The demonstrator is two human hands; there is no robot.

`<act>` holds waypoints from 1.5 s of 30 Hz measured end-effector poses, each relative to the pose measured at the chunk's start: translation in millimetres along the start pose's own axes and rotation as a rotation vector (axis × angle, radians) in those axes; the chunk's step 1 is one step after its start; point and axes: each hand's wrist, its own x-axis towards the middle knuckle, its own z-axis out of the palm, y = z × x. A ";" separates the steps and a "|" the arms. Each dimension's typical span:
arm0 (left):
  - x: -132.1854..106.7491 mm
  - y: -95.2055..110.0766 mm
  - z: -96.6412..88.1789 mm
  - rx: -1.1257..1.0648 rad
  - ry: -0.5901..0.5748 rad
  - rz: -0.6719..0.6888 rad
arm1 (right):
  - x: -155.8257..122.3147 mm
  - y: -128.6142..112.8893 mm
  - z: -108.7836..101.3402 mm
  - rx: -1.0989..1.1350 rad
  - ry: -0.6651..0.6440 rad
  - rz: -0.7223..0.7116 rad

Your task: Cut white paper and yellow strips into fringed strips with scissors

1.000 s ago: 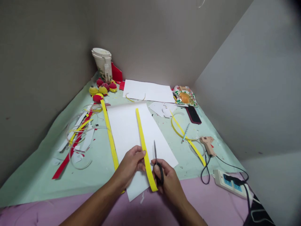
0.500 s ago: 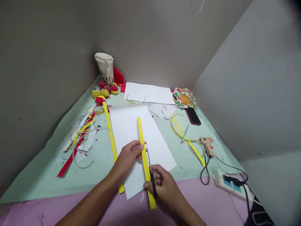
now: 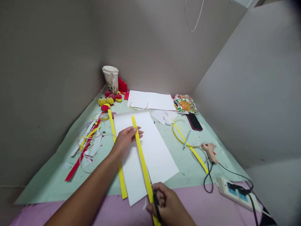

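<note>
Yellow ridged strip [image 3: 142, 155], black-handled scissors [image 3: 156, 201], plain white sheet [image 3: 155, 157]

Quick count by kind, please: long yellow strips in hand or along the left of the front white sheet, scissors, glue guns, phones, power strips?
Long yellow strips: 2
Scissors: 1 pair
Glue gun: 1
Smartphone: 1
Power strip: 1
Total: 6

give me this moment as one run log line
left hand: pinching long flat yellow strip | right hand: holding black-handled scissors alongside strip | beneath strip: white paper sheet
</note>
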 end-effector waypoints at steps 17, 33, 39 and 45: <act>0.0 0.5 -5.9 -0.018 0.064 0.040 | -0.5 9.1 -2.4 0.003 -0.020 0.040; 14.6 0.0 -19.4 -0.070 0.169 0.106 | -17.1 -26.4 -54.0 0.311 0.022 0.061; -8.1 -0.8 -12.2 0.498 0.454 0.394 | -17.6 -41.9 -65.7 0.369 0.027 -0.029; -66.8 8.1 24.6 0.870 -0.595 0.461 | -11.1 -57.6 -77.1 0.299 -0.114 -0.080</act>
